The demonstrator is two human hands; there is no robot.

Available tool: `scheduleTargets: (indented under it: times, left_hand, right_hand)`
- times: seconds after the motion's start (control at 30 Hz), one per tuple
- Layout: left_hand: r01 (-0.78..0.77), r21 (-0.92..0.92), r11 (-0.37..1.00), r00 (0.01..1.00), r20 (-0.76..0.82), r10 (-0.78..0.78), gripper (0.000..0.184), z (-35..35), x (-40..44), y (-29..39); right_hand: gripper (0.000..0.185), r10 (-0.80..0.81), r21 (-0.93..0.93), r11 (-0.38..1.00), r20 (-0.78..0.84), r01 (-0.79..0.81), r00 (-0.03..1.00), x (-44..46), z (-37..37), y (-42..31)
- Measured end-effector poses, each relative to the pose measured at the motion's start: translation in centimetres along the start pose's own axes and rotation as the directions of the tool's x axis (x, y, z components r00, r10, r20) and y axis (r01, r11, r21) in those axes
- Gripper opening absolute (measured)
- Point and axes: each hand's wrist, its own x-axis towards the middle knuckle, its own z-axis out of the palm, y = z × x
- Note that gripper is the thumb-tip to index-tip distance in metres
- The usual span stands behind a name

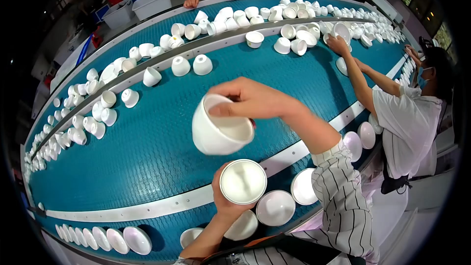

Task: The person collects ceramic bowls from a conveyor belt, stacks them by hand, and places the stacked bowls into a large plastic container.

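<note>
My right hand (pixel 245 99) grips a white cup (pixel 223 130) by its wall, thumb inside the rim, above the teal belt (pixel 157 142). The cup is tilted, and a small red spot shows at its right edge. Just below it, my left hand (pixel 228 201) is wrapped round another white cup (pixel 243 181), held with its mouth facing up. The two cups are apart. White bowls (pixel 275 208) stand on the near strip of belt, beside and partly behind my left hand. Two upturned white cups (pixel 202 65) sit on the belt beyond my right hand.
A metal rail (pixel 196 49) divides the belt, with many white cups along it. A nearer rail (pixel 162 209) borders a row of tilted bowls (pixel 137 240). On the right, a masked co-worker (pixel 409 118) reaches over the belt. Another person's hands (pixel 191 2) rest on the far edge.
</note>
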Motion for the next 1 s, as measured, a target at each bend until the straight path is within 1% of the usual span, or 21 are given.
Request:
scheduleTargets:
  times: [0.03, 0.1, 0.13, 0.17, 0.23, 0.27, 0.33, 0.37, 0.43, 0.47, 0.5, 0.53, 0.57, 0.6, 0.7, 0.73, 0.77, 0.83, 0.9, 0.93, 1.0]
  left_hand:
    - [0.072, -0.075, 0.995, 0.997, -0.033, -0.075, 0.100, 0.8, -0.7, -0.6]
    - [0.115, -0.166, 0.979, 0.992, -0.024, -0.121, 0.099, 2.2, -0.1, -0.5]
    - [0.088, -0.142, 0.986, 0.996, 0.010, -0.087, 0.100, 2.8, 0.1, -0.5]
    - [0.173, -0.213, 0.962, 0.981, 0.129, -0.148, 0.104, 2.7, 0.4, -1.0]
    - [0.088, -0.304, 0.949, 0.995, 0.081, -0.066, 0.107, 3.7, 1.7, 0.2]
    - [0.091, -0.261, 0.961, 0.994, 0.083, -0.072, 0.108, 4.2, 2.2, 0.7]
    - [0.090, -0.180, 0.980, 0.994, 0.080, -0.077, 0.112, 5.4, 3.4, 1.4]
    - [0.133, -0.187, 0.973, 0.989, 0.081, -0.120, 0.113, 5.7, 3.5, 1.6]
    - [0.218, -0.204, 0.954, 0.975, 0.081, -0.206, 0.116, 6.6, 2.7, 1.4]
    - [0.149, -0.039, 0.988, 0.987, 0.068, -0.146, 0.118, 6.5, 2.2, 0.7]
    - [0.171, -0.069, 0.983, 0.983, 0.074, -0.166, 0.117, 6.9, 1.8, 0.5]
    - [0.191, -0.100, 0.977, 0.980, 0.079, -0.183, 0.117, 7.5, 1.6, 0.6]
    - [0.208, -0.128, 0.970, 0.976, 0.084, -0.199, 0.116, 8.0, 1.6, 0.7]
    - [0.243, -0.163, 0.956, 0.967, 0.112, -0.227, 0.116, 8.6, 2.0, 0.8]
    - [0.082, -0.053, 0.995, 0.983, 0.167, -0.072, 0.115, 10.4, 3.9, 2.0]
    - [0.097, -0.109, 0.989, 0.985, 0.156, -0.080, 0.114, 11.2, 3.9, 1.8]
    - [0.056, -0.178, 0.982, 0.995, 0.097, -0.039, 0.104, 12.0, 4.2, 1.6]
    - [0.091, -0.024, 0.996, 0.984, 0.157, -0.087, 0.093, 12.4, 4.1, 0.5]
    - [0.057, 0.146, 0.988, 0.989, 0.127, -0.076, 0.086, 13.5, 4.4, 1.4]
    - [0.047, 0.167, 0.985, 0.988, 0.136, -0.070, 0.085, 14.2, 4.8, 1.8]
    - [0.023, 0.152, 0.988, 0.984, 0.173, -0.050, 0.085, 15.1, 5.8, 2.3]
  right_hand:
    - [0.027, 0.019, -0.063, 0.998, 0.108, -0.013, 0.994, -2.4, -0.2, -0.9]
    - [0.030, -0.092, -0.130, 0.983, 0.255, 0.128, 0.963, -5.3, -0.4, 0.5]
    - [0.031, -0.201, -0.204, 0.946, 0.238, 0.251, 0.950, -6.5, 0.0, 1.9]
    - [0.033, -0.307, -0.281, 0.887, 0.232, 0.366, 0.923, -7.0, 0.4, 3.1]
    - [0.035, -0.151, -0.166, 0.967, 0.238, 0.194, 0.959, -7.8, 0.1, 3.8]
    - [0.036, -0.074, -0.100, 0.990, 0.252, 0.102, 0.965, -8.0, -0.1, 4.2]
    - [0.040, -0.063, -0.088, 0.992, 0.319, 0.095, 0.946, -8.0, -1.2, 4.6]
    - [0.041, -0.058, -0.087, 0.992, 0.352, 0.094, 0.934, -8.0, -1.9, 4.7]
    - [0.045, 0.009, 0.067, 0.997, 0.339, -0.034, 0.941, -7.3, -5.6, 5.7]
    - [0.046, 0.042, 0.146, 0.985, 0.340, -0.097, 0.939, -6.6, -7.9, 6.5]
    - [0.049, 0.052, 0.098, 0.993, 0.133, -0.065, 0.990, -5.0, -10.7, 8.8]
    - [0.058, -0.018, -0.012, 1.000, -0.169, 0.016, 0.985, -2.6, -13.7, 13.5]
    - [0.061, 0.046, -0.277, 0.946, -0.407, -0.171, 0.912, -1.0, -17.1, 16.6]
    - [0.062, -0.006, -0.480, 0.818, -0.557, -0.317, 0.830, 0.9, -20.3, 21.1]
    - [0.050, 0.055, -0.418, 0.596, -0.831, -0.686, 0.554, 4.1, -27.2, 28.7]
    - [0.043, -0.058, -0.435, 0.512, -0.878, -0.740, 0.476, 4.6, -28.4, 30.3]
    - [0.036, -0.173, -0.432, 0.428, -0.901, -0.794, 0.397, 4.9, -29.5, 31.8]
    - [0.029, -0.354, -0.498, 0.248, -0.845, -0.831, 0.401, 4.4, -31.1, 32.8]
    - [0.026, -0.196, -0.531, 0.262, -0.847, -0.806, 0.494, 2.4, -32.2, 32.5]
    - [0.033, 0.112, -0.465, 0.300, -0.850, -0.833, 0.515, 1.5, -32.7, 31.6]
    - [0.040, 0.151, -0.587, 0.415, -0.709, -0.695, 0.689, -1.0, -33.2, 32.9]
